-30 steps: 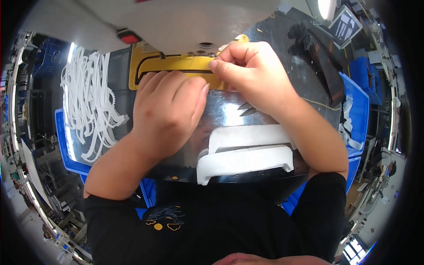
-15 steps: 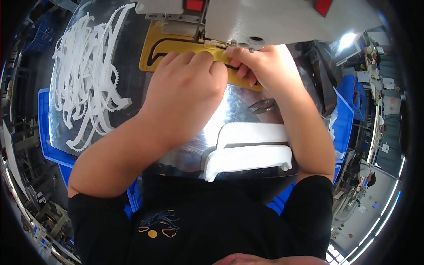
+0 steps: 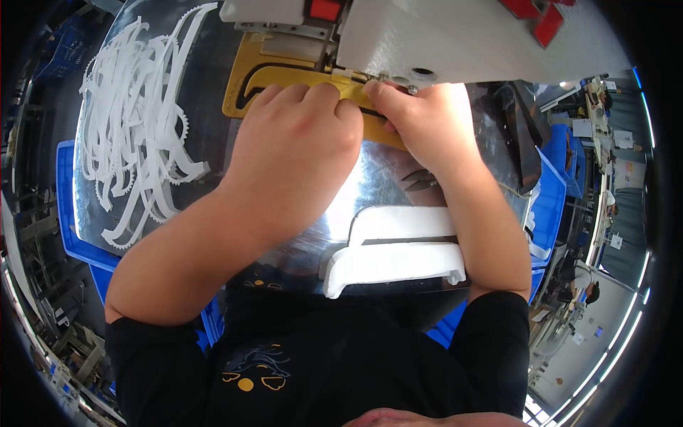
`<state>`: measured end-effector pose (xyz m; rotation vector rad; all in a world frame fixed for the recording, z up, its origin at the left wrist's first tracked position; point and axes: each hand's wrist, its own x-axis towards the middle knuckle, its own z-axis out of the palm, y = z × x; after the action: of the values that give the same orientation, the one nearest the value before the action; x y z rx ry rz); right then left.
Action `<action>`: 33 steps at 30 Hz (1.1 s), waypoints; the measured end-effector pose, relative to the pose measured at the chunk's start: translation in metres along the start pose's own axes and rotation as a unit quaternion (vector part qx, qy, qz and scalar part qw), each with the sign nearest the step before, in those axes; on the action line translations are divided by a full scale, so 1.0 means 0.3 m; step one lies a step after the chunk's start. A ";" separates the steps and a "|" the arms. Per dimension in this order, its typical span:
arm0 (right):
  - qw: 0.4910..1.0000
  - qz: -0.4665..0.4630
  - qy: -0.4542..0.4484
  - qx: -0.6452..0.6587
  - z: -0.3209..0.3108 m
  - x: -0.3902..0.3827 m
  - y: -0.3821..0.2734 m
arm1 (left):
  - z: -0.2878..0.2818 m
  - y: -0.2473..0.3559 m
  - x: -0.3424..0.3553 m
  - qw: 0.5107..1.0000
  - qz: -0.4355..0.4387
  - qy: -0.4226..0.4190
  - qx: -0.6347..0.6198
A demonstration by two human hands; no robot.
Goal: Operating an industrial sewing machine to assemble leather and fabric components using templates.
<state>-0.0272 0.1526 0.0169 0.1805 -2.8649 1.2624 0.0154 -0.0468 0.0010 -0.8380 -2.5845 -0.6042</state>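
My left hand (image 3: pixel 299 146) lies with curled fingers over the yellow slotted template plate (image 3: pixel 239 80). Its fingertips are hidden beneath the knuckles, so whatever they hold does not show. Close to the needle area of the white sewing machine (image 3: pixel 455 43), the thumb and fingers of my right hand (image 3: pixel 425 122) are pressed together at the plate's right part. I cannot make out what is between them. Thread snips (image 3: pixel 418 182) rest on the shiny metal table just below my right wrist, partly covered by it.
A heap of white toothed strips (image 3: pixel 135 121) covers the table's left side. Two stacks of white curved-ended pieces, a front one (image 3: pixel 395 265) and a rear one (image 3: pixel 405 220), lie near the table's front edge. Blue bins stand at left (image 3: pixel 65 206) and right (image 3: pixel 552 192).
My right hand has shifted slightly left, and its fingers are tucked in closer under the thumb. My left hand keeps its curled pose on the plate. The whole view has tilted a little.
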 end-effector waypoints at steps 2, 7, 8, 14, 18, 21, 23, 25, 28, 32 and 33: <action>1.000 0.002 0.008 -0.020 0.004 0.000 0.004 | -0.001 0.000 -0.001 1.000 -0.005 -0.002 0.004; 1.000 -0.020 0.009 -0.001 0.006 -0.004 0.006 | 0.001 0.001 0.000 1.000 -0.006 0.003 0.007; 1.000 -0.022 0.009 0.001 0.006 -0.004 0.006 | 0.001 0.001 0.000 1.000 -0.009 0.002 0.003; 1.000 -0.017 0.013 0.004 0.011 -0.001 0.007 | 0.000 0.002 -0.002 1.000 -0.013 -0.009 0.005; 0.999 -0.033 0.014 0.000 0.010 0.000 0.009 | 0.001 0.001 -0.003 1.000 -0.010 -0.008 0.004; 1.000 -0.030 0.010 -0.004 0.011 0.000 0.011 | 0.002 0.000 -0.002 1.000 -0.011 -0.009 0.004; 1.000 -0.020 0.007 0.002 0.012 0.000 0.012 | 0.002 0.000 -0.002 1.000 -0.015 -0.012 0.000; 0.999 -0.036 0.011 -0.002 0.014 0.001 0.013 | 0.003 0.000 -0.002 1.000 -0.013 -0.010 0.001; 0.999 -0.043 0.011 -0.005 0.015 0.001 0.013 | 0.008 -0.004 0.002 1.000 0.006 0.009 0.011; 0.999 -0.034 0.010 -0.007 0.012 0.001 0.010 | 0.013 -0.007 0.001 1.000 0.017 0.018 0.017; 0.999 -0.035 0.009 -0.013 0.012 0.001 0.009 | 0.013 -0.007 0.001 1.000 0.016 0.020 0.015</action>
<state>-0.0276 0.1518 0.0124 0.2646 -2.8311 1.2078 0.0130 -0.0462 -0.0028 -0.8485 -2.5334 -0.5642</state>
